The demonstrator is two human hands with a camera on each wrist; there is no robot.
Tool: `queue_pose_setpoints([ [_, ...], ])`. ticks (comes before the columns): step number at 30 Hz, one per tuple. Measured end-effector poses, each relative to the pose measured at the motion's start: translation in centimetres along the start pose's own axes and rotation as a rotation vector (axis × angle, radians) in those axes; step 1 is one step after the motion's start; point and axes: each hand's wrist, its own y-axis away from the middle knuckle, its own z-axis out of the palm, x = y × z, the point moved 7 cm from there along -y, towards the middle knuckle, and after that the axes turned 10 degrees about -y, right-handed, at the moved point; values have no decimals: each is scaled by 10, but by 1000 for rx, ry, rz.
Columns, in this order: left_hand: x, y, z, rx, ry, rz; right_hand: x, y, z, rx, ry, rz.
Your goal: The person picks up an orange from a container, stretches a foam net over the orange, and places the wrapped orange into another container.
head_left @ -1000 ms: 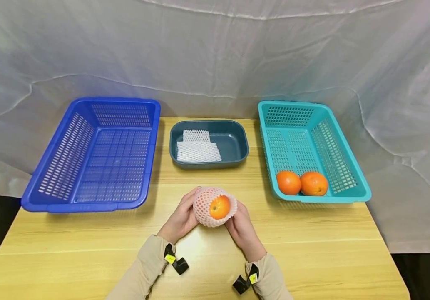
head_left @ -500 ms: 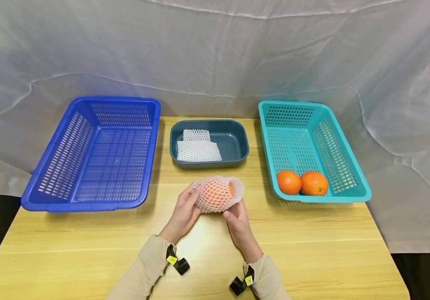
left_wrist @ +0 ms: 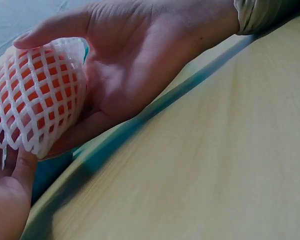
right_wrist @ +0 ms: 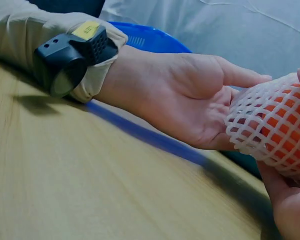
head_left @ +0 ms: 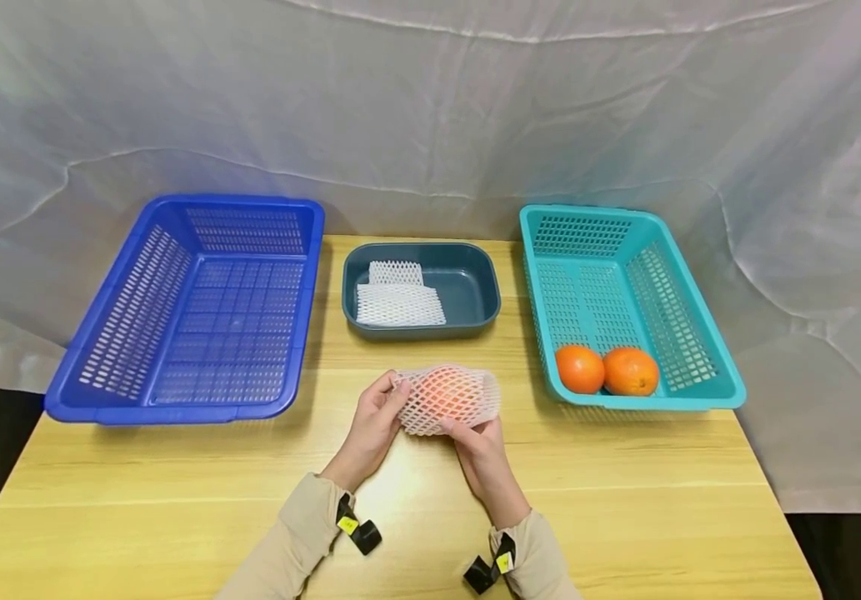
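In the head view, an orange sits inside a white foam net sleeve, held just above the table between both hands. My left hand pinches the sleeve's left end between thumb and fingers. The right hand grips the sleeve from the right and below, thumb on its near side. Foam mesh now covers the orange's visible side, and the peel shows through the gaps. In the left wrist view the right hand cups the wrapped fruit; the right wrist view shows the left hand at the sleeve's other end.
Behind the hands stands a dark tray with several folded white foam nets. On the left is a blue basket. A teal basket on the right holds two oranges. Grey cloth hangs along the back.
The wrapped orange has turned so its bare opening, earlier facing the head camera, points right and is out of sight. The left thumb has come onto the sleeve; the sleeve looks stretched longer sideways.
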Motion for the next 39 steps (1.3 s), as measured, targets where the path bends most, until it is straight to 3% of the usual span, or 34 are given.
queue_pose_setpoints([
  [12,3,1,-2,-5,97,6,1,-1,0,8,-85,21],
  [20,3,2,-3,-28,138,3,2,0,1,-16,-62,51],
  [27,2,0,-6,25,102,25,1,-1,1,-47,-68,18],
  [31,4,-1,-12,97,52,102,1,-1,0,-42,-106,1],
  [34,5,-2,-8,31,7,140,0,-1,-1,-43,-133,-7],
  [37,3,0,3,-114,-52,117,0,0,-1,-53,-114,-15],
  [39,2,1,8,-175,-96,96,1,0,-1,-60,-80,-22],
])
